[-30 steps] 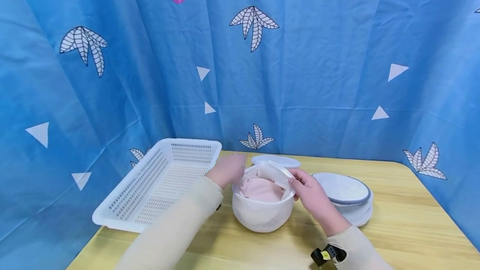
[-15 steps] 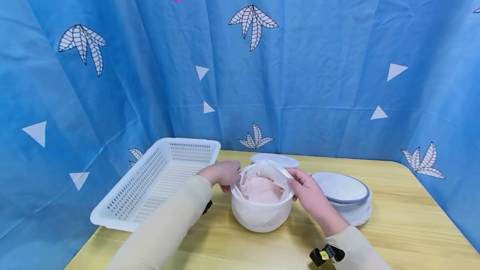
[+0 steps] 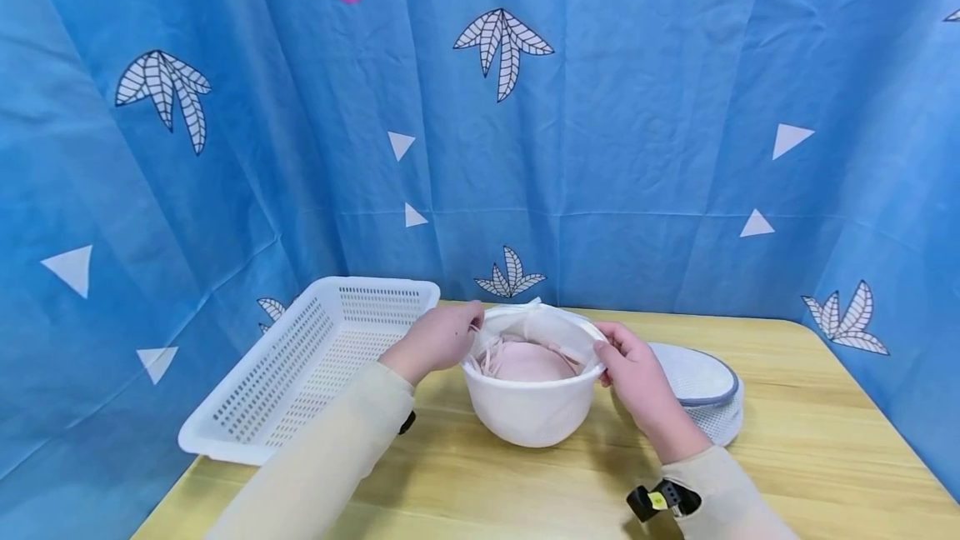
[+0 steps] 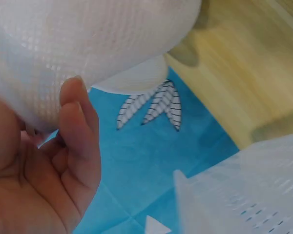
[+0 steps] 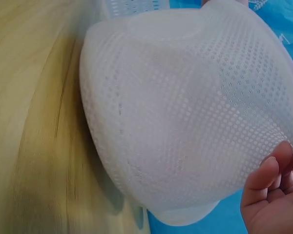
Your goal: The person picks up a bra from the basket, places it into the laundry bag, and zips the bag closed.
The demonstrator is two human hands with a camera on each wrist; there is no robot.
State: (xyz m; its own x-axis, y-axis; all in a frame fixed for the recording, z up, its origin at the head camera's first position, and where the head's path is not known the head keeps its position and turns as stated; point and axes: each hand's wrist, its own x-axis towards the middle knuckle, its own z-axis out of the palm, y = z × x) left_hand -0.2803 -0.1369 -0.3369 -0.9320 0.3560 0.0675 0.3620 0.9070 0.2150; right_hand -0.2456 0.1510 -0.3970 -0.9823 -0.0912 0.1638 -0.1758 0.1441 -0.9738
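A round white mesh laundry bag [image 3: 532, 413] is held at the middle of the table, its mouth open towards me. Inside lies a pale pink fabric garment [image 3: 534, 363], partly covered by the bag's walls. My left hand [image 3: 437, 338] pinches the bag's left rim; in the left wrist view its fingertips [image 4: 72, 92] are against the mesh. On the opposite side my right hand [image 3: 636, 367] pinches the rim between thumb and fingers. A white rounded flap [image 4: 136, 78] shows beyond the bag in the left wrist view; whether it is joined to the bag I cannot tell.
A white perforated plastic basket [image 3: 251, 377] stands on the left of the wooden table [image 3: 810, 407]. Right of my right hand sits another mesh bag [image 3: 693, 369] with grey trim. A blue patterned curtain [image 3: 637, 140] hangs behind and at both sides.
My left hand has gone from beside the bag to gripping its left rim. The bag has risen slightly and its mouth has spread wider, hiding the white flap behind it in the head view.
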